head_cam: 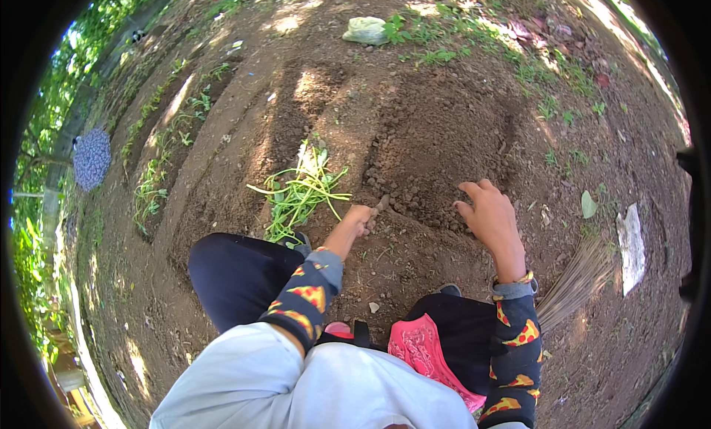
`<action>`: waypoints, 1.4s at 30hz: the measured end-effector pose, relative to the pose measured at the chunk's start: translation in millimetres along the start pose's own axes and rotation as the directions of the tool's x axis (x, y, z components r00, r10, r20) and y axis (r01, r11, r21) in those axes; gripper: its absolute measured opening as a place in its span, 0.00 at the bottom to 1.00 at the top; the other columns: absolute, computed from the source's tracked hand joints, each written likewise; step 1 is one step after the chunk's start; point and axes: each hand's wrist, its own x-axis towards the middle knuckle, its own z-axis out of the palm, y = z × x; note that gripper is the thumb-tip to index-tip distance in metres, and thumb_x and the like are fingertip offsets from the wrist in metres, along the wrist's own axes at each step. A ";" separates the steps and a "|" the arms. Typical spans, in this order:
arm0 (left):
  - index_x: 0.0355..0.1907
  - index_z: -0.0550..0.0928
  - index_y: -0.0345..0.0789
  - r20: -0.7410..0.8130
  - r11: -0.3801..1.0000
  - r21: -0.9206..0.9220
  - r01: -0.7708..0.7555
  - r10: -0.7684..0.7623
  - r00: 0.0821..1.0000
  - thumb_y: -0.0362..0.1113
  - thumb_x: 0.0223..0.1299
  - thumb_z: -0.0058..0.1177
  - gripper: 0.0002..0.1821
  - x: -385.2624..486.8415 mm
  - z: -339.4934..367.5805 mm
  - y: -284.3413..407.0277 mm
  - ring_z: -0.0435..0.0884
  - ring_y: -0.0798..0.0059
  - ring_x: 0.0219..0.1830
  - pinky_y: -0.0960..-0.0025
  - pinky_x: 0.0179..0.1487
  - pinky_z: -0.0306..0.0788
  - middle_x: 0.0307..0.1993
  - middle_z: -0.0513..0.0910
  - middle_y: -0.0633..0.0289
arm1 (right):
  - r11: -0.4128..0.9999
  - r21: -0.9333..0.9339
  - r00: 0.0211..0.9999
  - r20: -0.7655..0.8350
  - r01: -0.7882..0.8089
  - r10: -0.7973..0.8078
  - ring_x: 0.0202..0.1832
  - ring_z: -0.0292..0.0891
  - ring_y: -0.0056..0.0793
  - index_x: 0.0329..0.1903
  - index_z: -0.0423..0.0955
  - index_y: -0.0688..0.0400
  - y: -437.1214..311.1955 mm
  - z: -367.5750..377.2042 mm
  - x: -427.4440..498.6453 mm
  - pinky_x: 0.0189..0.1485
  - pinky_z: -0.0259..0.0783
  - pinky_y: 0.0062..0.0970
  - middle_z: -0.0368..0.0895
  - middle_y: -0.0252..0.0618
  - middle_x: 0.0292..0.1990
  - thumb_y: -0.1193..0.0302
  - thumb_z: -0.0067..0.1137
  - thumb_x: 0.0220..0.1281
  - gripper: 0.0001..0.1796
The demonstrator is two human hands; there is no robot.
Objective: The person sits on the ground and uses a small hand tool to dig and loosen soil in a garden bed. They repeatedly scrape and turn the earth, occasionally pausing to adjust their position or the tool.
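Observation:
My left hand (358, 220) is closed around a short, brown, stick-like object (381, 205), whose far end touches the near left edge of a patch of loose, dug soil (439, 145). What kind of object it is cannot be told. Over the near right part of that soil is my right hand (491, 220), fingers apart and slightly bent, holding nothing. A loose pile of green leafy cuttings with long pale stems (303, 193) lies on the ground just left of my left hand.
Right of my right arm lie a bundle of thin dry sticks (577, 282) and a whitish flat scrap (631, 248). A pale plastic bag (366, 30) lies beyond the dug soil. Planted rows (153, 187) run along the left. A round patterned object (92, 159) stands far left.

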 end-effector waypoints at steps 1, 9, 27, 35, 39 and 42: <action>0.31 0.79 0.36 -0.020 0.999 -0.042 -0.034 0.034 0.999 0.34 0.64 0.54 0.06 18.5 16.5 -6.6 0.73 0.73 0.21 0.63 0.21 0.63 0.22 0.75 0.64 | 1.000 -0.003 1.000 0.020 -0.023 0.023 0.47 0.77 0.46 0.49 0.79 0.55 -0.6 0.6 1.2 0.49 0.72 0.44 0.78 0.44 0.41 0.65 0.64 0.58 0.16; 0.42 0.84 0.38 0.094 0.917 0.197 -0.347 0.335 0.938 0.41 0.66 0.56 0.10 -14.4 50.9 -11.1 0.70 0.78 0.20 0.70 0.21 0.64 0.27 0.75 0.69 | 1.000 -0.006 0.999 0.032 -0.004 0.004 0.44 0.78 0.50 0.52 0.78 0.55 -0.4 1.0 8.3 0.48 0.73 0.44 0.78 0.47 0.41 0.64 0.62 0.59 0.19; 0.34 0.73 0.41 -0.053 0.948 -0.310 0.068 -0.088 0.995 0.40 0.67 0.45 0.07 54.8 24.3 16.9 0.64 0.70 0.16 0.62 0.18 0.57 0.24 0.69 0.59 | 1.000 -0.028 0.998 0.064 -0.014 0.015 0.44 0.78 0.50 0.51 0.79 0.56 1.8 4.1 10.1 0.48 0.73 0.45 0.79 0.48 0.40 0.64 0.63 0.58 0.18; 0.43 0.80 0.33 -0.119 0.886 0.332 -0.324 0.380 0.917 0.36 0.63 0.48 0.12 11.3 66.6 7.2 0.77 0.62 0.28 0.55 0.30 0.67 0.33 0.80 0.52 | 1.000 0.002 1.000 0.012 -0.018 0.018 0.45 0.80 0.47 0.46 0.80 0.56 -3.6 1.1 15.9 0.49 0.73 0.45 0.80 0.45 0.40 0.65 0.62 0.59 0.14; 0.48 0.81 0.37 0.056 0.891 0.210 -0.403 0.400 0.915 0.44 0.65 0.50 0.15 -45.3 24.4 -1.9 0.73 0.74 0.23 0.61 0.26 0.66 0.24 0.77 0.64 | 0.999 -0.028 0.999 -0.001 -0.045 0.045 0.44 0.80 0.46 0.47 0.80 0.55 -0.9 -2.4 13.6 0.48 0.74 0.44 0.81 0.45 0.40 0.67 0.59 0.61 0.13; 0.58 0.77 0.39 0.035 0.926 0.183 -0.331 0.330 0.943 0.44 0.69 0.49 0.19 -70.3 -20.6 -12.3 0.65 0.78 0.16 0.68 0.19 0.59 0.21 0.70 0.69 | 0.999 -0.021 0.999 0.007 -0.033 0.033 0.43 0.80 0.47 0.47 0.80 0.55 -1.0 -1.8 13.2 0.49 0.74 0.44 0.81 0.45 0.40 0.67 0.59 0.62 0.13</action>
